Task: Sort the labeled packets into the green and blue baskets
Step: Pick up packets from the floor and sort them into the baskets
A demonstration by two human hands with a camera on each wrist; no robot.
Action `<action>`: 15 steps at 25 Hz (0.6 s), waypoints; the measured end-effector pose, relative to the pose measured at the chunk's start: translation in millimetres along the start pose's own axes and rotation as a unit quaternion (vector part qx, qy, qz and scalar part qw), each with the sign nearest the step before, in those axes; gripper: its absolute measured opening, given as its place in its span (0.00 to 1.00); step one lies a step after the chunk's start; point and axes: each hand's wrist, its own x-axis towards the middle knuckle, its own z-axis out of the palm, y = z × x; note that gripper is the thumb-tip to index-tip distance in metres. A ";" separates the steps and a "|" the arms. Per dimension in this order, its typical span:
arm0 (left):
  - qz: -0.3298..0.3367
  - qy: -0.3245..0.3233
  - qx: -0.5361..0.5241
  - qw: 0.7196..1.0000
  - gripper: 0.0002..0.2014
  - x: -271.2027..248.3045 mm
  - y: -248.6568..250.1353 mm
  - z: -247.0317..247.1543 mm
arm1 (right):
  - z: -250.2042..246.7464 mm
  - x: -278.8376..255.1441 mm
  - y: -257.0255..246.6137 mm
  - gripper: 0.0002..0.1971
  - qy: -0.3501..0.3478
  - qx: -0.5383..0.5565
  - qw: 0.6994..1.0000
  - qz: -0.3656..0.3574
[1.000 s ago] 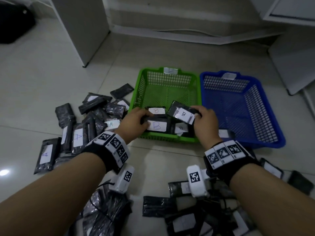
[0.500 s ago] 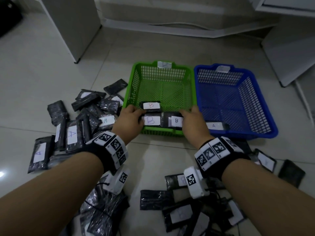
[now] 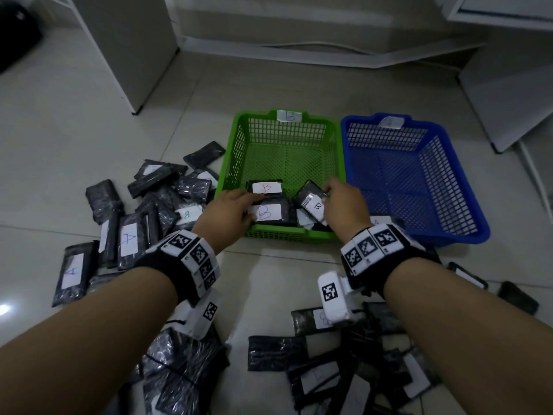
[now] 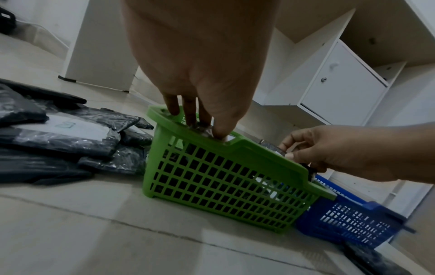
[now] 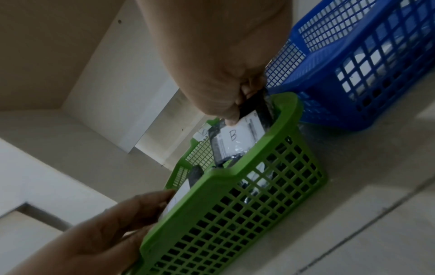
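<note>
Right hand [image 3: 344,205] pinches a tilted B packet's [image 3: 311,199] top end; left hand [image 3: 227,214] pinches a flat B packet [image 3: 269,212]. Green basket [image 3: 284,235] shows three packets; blue basket [image 3: 478,235], one.

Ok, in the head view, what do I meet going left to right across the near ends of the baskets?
Floor pile of packets → left hand → large-B packet → tilted B packet → right hand → blue basket. Green basket omitted: it spans both hands.
</note>
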 end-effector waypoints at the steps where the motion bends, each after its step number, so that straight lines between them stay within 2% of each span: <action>1: 0.003 0.000 -0.006 1.000 0.24 -0.9 -1.2 1.2 | 4.5 -0.4 -1.8 0.08 -0.016 -0.012 1.000 0.015; 5: 0.015 0.011 -0.022 1.000 0.26 -1.8 -3.3 2.0 | 20.6 2.3 -8.1 0.14 -0.048 -0.002 0.997 0.061; 7: 0.027 0.024 -0.015 0.999 0.25 -2.0 -3.1 1.3 | 22.2 3.3 -6.1 0.18 -0.048 -0.021 0.997 0.052; 10: 0.041 0.029 -0.006 0.999 0.20 -2.6 -2.8 1.6 | 23.9 -3.7 -0.2 0.17 -0.071 -0.005 0.997 0.022; 12: 0.028 0.021 -0.004 0.999 0.19 -2.8 -1.6 2.9 | 24.9 -7.9 3.2 0.18 -0.091 -0.011 0.996 0.004; 15: 0.006 0.035 -0.012 0.999 0.19 -5.2 2.4 6.9 | 24.9 -17.5 6.2 0.18 -0.118 0.019 0.993 0.017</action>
